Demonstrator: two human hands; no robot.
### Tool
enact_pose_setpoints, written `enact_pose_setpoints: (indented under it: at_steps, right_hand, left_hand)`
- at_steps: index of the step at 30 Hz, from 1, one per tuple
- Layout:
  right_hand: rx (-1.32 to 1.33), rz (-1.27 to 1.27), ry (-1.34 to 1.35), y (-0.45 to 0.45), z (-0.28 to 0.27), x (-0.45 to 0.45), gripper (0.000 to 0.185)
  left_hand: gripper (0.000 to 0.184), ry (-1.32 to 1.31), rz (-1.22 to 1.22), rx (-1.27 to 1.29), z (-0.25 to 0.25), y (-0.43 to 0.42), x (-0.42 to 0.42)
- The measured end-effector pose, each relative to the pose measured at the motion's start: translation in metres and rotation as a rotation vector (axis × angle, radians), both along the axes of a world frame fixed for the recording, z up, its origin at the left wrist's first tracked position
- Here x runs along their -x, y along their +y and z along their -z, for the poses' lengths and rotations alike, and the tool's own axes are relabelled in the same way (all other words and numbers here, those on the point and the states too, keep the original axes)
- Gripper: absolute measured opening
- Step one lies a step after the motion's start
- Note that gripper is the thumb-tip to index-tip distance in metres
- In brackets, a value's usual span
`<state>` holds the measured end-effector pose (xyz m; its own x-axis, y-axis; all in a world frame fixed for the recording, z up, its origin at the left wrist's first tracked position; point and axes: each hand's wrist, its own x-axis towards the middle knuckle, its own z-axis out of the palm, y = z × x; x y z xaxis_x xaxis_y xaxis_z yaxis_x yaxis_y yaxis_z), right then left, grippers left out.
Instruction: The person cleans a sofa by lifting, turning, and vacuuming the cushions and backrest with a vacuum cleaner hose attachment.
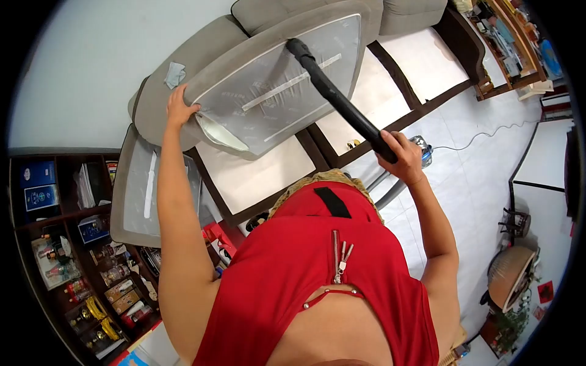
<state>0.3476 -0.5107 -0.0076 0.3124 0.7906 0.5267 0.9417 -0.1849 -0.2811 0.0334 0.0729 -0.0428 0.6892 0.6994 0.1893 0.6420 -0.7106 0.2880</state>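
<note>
My left hand (180, 108) grips the near left corner of a grey sofa cushion (268, 85), which is tipped up so that its pale underside faces me. An opening along the cushion's lower left edge shows white filling. In my right hand (403, 157) is the black vacuum cleaner wand (342, 104), fingers wrapped round its lower end. The wand's far tip lies at the cushion's underside near its upper edge; whether it touches, I cannot tell. Below my right hand, a grey hose (389, 195) runs by my body.
The sofa's dark wooden frame (317, 146) has pale base panels. A blue and silver vacuum body (422, 151) stands on the tiled floor, its cord trailing right. Another cushion (137, 189) leans left, beside shelves (61, 216). A grey cloth (175, 74) lies on the sofa back.
</note>
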Motion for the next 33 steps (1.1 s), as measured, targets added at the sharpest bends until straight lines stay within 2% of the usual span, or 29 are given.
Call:
enact_pose_setpoints:
  at_steps: [5,11,15,19,21,23,24,28,33]
  right_hand:
    - [0.065,-0.279,0.074,0.027,-0.01,0.037,0.079]
    - [0.098,-0.275,-0.009,0.058,0.029,0.031,0.081]
    - [0.104,-0.124,0.015,0.024,0.031,-0.007,0.072]
    - [0.117,0.184,0.049,-0.001,0.035,-0.033,0.069]
    - [0.132,0.256,0.046,-0.006,0.033,-0.034,0.07]
    - [0.094,0.099,0.107,-0.007,0.031,-0.024,0.069]
    - [-0.006,-0.017,0.091,0.004,0.023,-0.013,0.072]
    - [-0.014,-0.249,0.182,0.043,0.009,0.035,0.074]
    - [-0.009,-0.204,0.179,0.052,0.008,0.024,0.073]
  left_hand:
    - [0.09,0.024,0.01,0.001,0.008,0.017,-0.003]
    - [0.091,0.051,0.012,-0.018,0.011,0.029,0.001]
    - [0.091,0.045,-0.015,0.055,0.011,0.03,0.003]
    - [0.092,0.059,-0.052,0.057,0.012,0.028,0.004]
    - [0.092,0.067,-0.055,0.047,0.009,0.029,0.003]
    - [0.092,0.087,-0.053,0.042,0.009,0.03,0.002]
    - [0.091,0.068,-0.047,0.043,0.01,0.031,0.002]
    - [0.088,0.024,-0.041,0.062,0.008,0.025,-0.003]
    - [0.084,-0.022,0.027,0.067,0.006,0.017,0.009]
